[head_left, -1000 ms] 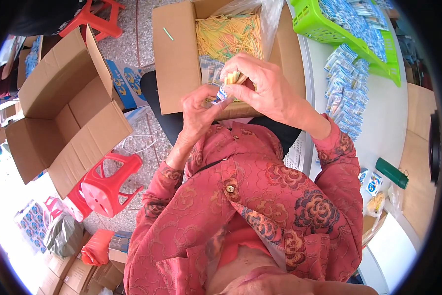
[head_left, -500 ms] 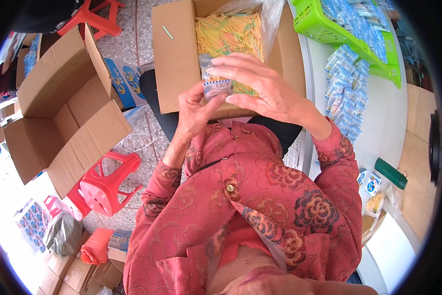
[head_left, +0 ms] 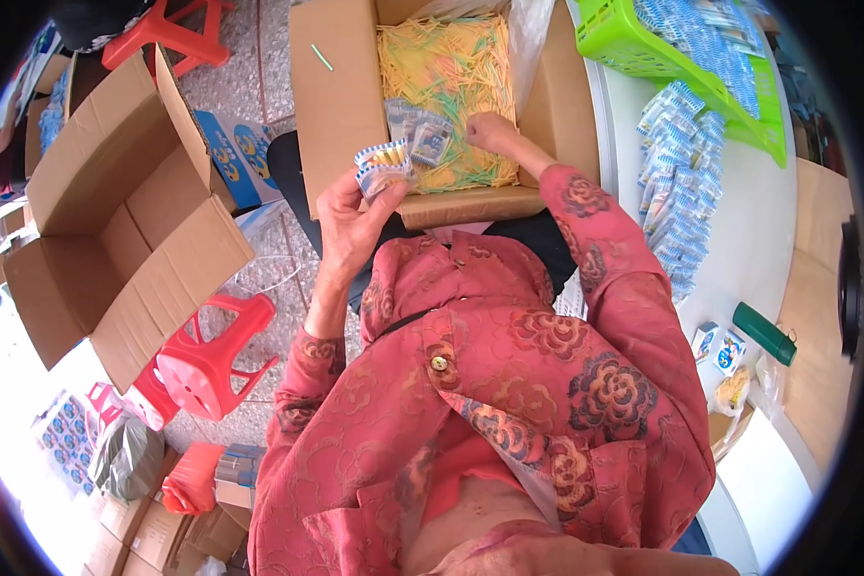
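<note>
A small fan of clear packets point(head_left: 384, 165) is held in the left hand point(head_left: 350, 226), pinched between thumb and fingers and raised just at the near wall of the open box point(head_left: 340, 106). The packets stand roughly upright, with their upper edges tilted away from the person.

Beyond and to the right, the right hand point(head_left: 494, 134) is seen inside the box, palm down, with its fingers curled into the heap of yellow and green sticks point(head_left: 446, 77); whether any are gripped cannot be told. Two more packets point(head_left: 420, 134) lie on the sticks between the two hands, just beside the right hand and a little further from the left. The sticks therefore lie directly beneath the right hand and ahead and to the right of the held packets, and the right hand is the nearer to them.

Further right, a pile of filled packets point(head_left: 681, 202) is spread on the white counter point(head_left: 758, 240), with a green basket point(head_left: 633, 38) beyond. An empty carton point(head_left: 115, 221) stands open on the floor at the left.
</note>
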Available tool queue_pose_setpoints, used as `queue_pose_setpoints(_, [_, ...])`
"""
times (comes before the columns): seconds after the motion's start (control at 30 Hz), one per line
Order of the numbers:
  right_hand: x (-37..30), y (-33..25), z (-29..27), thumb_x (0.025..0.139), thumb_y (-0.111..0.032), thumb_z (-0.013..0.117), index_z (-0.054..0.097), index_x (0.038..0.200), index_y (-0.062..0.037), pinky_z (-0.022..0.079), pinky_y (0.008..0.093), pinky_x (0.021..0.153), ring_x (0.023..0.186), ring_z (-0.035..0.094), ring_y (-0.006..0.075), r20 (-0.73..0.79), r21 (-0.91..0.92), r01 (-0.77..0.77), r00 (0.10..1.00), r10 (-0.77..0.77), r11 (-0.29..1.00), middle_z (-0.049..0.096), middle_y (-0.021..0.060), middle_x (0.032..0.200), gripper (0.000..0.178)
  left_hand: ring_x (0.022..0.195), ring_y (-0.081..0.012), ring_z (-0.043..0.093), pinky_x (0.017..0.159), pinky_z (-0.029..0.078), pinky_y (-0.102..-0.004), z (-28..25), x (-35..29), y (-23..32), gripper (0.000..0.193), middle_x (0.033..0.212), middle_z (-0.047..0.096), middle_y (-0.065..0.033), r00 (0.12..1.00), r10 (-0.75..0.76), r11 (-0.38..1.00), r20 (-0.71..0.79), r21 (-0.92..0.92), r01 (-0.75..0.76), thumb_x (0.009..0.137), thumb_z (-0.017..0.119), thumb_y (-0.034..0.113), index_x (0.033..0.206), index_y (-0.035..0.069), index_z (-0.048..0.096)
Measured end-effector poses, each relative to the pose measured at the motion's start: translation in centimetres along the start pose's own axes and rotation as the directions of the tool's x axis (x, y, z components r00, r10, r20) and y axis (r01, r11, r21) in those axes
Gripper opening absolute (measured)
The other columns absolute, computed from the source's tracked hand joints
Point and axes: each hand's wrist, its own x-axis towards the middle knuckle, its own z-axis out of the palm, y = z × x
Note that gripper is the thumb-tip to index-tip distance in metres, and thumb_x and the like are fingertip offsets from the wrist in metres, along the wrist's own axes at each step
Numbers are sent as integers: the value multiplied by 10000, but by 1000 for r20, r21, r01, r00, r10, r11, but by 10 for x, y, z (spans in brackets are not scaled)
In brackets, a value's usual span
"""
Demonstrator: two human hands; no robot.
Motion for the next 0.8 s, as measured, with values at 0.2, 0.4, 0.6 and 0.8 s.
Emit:
queue_pose_setpoints(0.2, [7,-18,19,664,-251,635,645,873,-62,498,396,711,826,618,305,59,-37,-264,962,266,964,631,164,887,282,736,-32,518,657,422,-186,-6,-4,-5,188,808,613,19,998,-65,998,10,19,64,779,634,43,960,-4,616])
queue_pose_setpoints(0.4, [17,-18,25,639,-203,668,629,883,9,504,393,705,850,614,319,48,4,-277,960,276,961,626,195,895,327,755,-35,527,661,427,-189,0,1,0,203,817,626,4,999,-51,998,14,34,50,779,631,36,977,-9,615])
queue_pose_setpoints(0.6, [20,3,22,646,-121,641,630,748,26,520,352,563,519,620,259,232,165,-365,917,324,916,618,155,609,179,745,-26,519,649,425,-187,2,4,-9,179,796,626,9,999,-16,996,30,88,14,776,628,38,952,6,631])
queue_pose_setpoints(0.8, [-11,9,-38,762,-111,580,609,736,9,471,225,470,486,565,116,4,619,-105,992,130,779,589,53,587,125,817,-86,574,731,449,-229,6,5,-1,207,869,649,-49,996,51,984,69,166,-62,762,589,4,964,19,630])
